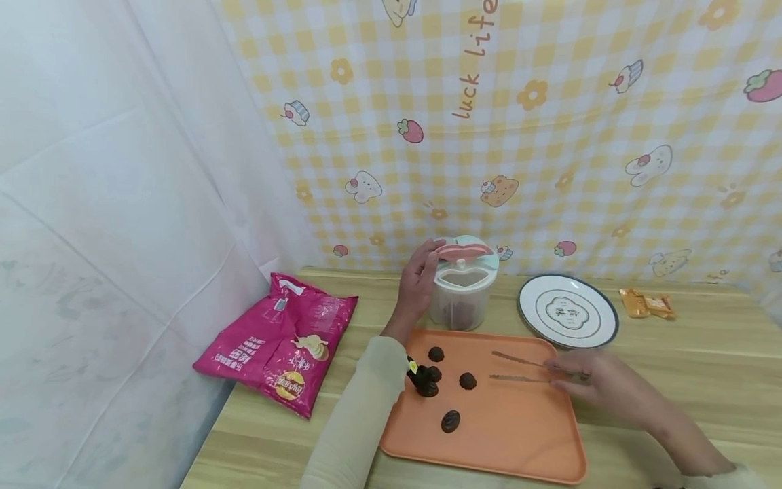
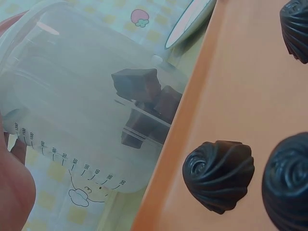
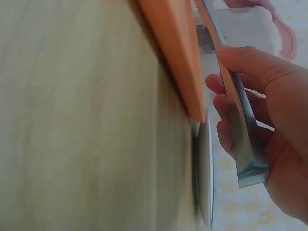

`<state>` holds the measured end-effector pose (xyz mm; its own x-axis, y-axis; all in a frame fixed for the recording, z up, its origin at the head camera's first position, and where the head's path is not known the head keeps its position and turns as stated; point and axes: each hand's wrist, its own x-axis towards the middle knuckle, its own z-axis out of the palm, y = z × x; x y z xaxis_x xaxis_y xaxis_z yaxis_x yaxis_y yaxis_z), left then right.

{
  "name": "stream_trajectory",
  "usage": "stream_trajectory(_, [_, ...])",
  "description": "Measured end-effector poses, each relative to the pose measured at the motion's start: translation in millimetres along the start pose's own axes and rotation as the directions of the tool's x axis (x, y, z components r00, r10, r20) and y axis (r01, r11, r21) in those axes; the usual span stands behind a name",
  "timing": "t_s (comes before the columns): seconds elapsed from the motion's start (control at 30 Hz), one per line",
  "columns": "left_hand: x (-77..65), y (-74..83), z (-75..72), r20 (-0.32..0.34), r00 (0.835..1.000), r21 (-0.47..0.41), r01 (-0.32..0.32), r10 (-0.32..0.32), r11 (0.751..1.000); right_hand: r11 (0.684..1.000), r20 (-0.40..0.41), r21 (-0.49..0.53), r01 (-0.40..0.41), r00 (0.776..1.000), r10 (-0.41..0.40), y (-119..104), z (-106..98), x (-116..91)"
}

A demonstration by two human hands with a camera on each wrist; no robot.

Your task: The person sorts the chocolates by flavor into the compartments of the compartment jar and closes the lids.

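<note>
My left hand (image 1: 419,282) grips the lid edge of a clear storage container (image 1: 457,309) with a pink-and-mint lid. A pink flap (image 1: 464,252) on it stands raised beside an opening. Dark brown cubes (image 2: 137,84) lie inside the container, which has measuring marks on its side. With my right hand (image 1: 617,387) I hold metal tongs (image 3: 239,113), their arms apart and nothing between the tips. The tips extend over an orange tray (image 1: 513,435). Several dark, swirled pieces like chocolates (image 2: 219,175) sit on the tray, some near my left wrist.
Behind the tray's right corner is a white plate (image 1: 592,319) with a dark rim. Small orange packets (image 1: 647,304) lie farther right. On the left rests a magenta chip bag (image 1: 275,346). A checkered cloth (image 1: 379,156) hangs behind the wooden table.
</note>
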<state>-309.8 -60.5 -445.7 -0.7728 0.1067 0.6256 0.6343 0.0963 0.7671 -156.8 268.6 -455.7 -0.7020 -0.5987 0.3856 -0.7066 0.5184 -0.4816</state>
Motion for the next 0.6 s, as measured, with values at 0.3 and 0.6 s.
stream_trajectory(0.3, [0.5, 0.3, 0.3, -0.004, 1.000, -0.001, -0.010, 0.010, 1.000, 0.995, 0.017, -0.095, -0.008, 1.000, 0.010, 10.3, 6.4, -9.4])
stream_trajectory(0.6, [-0.7, 1.5, 0.7, 0.003, 1.000, 0.001, 0.014, -0.014, 1.000, 0.993, 0.041, -0.117, -0.010, 0.999, 0.015, 14.1, 8.4, -11.4])
